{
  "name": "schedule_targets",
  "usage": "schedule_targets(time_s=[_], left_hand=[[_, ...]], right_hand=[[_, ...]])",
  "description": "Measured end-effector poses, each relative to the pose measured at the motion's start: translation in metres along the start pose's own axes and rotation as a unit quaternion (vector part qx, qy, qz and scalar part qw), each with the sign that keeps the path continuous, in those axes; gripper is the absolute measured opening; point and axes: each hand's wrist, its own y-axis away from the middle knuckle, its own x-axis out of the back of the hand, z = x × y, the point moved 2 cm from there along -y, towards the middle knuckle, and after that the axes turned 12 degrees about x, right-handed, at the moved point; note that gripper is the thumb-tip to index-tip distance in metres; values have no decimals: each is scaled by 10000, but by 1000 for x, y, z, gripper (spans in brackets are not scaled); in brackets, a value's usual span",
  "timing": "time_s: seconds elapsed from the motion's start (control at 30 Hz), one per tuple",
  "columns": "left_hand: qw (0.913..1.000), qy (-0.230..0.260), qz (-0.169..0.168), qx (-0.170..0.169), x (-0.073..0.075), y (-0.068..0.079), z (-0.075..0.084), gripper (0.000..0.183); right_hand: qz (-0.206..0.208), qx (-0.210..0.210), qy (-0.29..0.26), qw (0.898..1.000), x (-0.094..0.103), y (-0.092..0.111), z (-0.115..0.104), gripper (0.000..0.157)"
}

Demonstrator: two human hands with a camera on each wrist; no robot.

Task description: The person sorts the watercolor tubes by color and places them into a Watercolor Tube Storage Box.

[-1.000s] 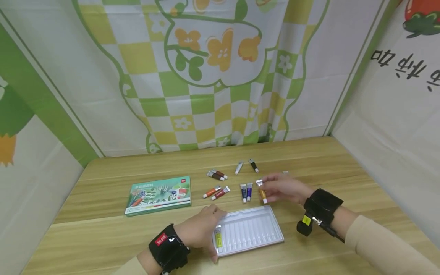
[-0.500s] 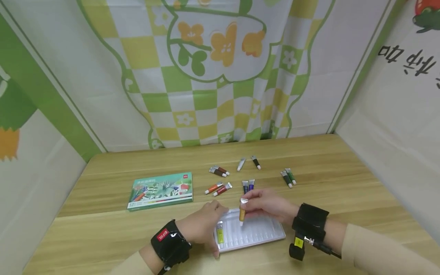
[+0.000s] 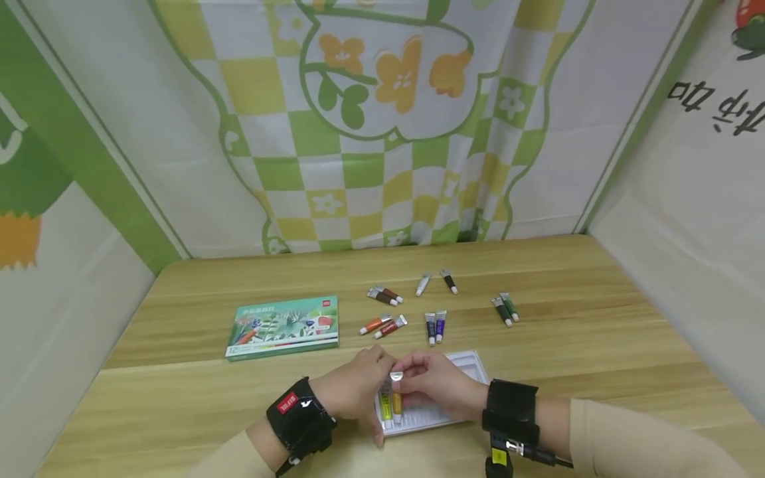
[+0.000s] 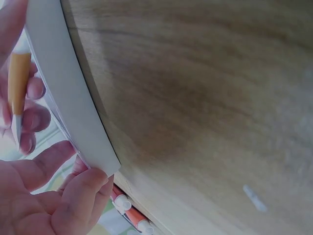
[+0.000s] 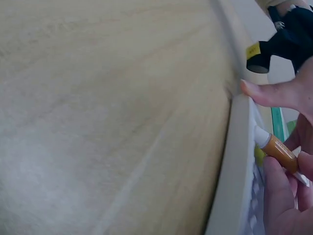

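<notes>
My left hand (image 3: 355, 385) grips the left end of a white grooved plastic tray (image 3: 472, 365), thumb at the front corner and fingers at the back. My right hand (image 3: 442, 386) pinches an ochre paint tube (image 3: 397, 406) by its crimped upper end, white cap toward me. That tube is over the tray's left part, right beside a lemon-yellow paint tube (image 3: 386, 407) lying in the leftmost groove. In the right wrist view the ochre tube (image 5: 281, 152) tilts, its cap close to the tray's front wall (image 5: 234, 166). The right hand hides several middle grooves.
A teal paint box (image 3: 283, 328) lies to the left. Behind the tray are orange (image 3: 374, 324) and red (image 3: 391, 326) tubes, a blue-violet pair (image 3: 435, 327), browns (image 3: 384, 296), a white (image 3: 423, 284) and a black one (image 3: 449, 281). Two green tubes (image 3: 505, 310) lie right.
My right hand has carried the ochre tube from beside the blue-violet pair, leftward and toward me, over the tray to the yellow tube. The left hand has kept its hold on the tray.
</notes>
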Motion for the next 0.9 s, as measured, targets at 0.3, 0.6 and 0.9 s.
schedule_targets(time_s=[0.3, 0.6, 0.9], left_hand=[[10000, 74, 30, -1, 0, 1, 0, 107], [10000, 22, 15, 26, 1, 0, 1, 106], [10000, 0, -33, 75, 2, 1, 3, 110]], right_hand=[[-390, 769, 1859, 9788, 0, -3, -3, 19], [-1293, 1647, 4417, 8724, 4, -7, -15, 17], [-1635, 2034, 5149, 8165, 0, -3, -16, 30]])
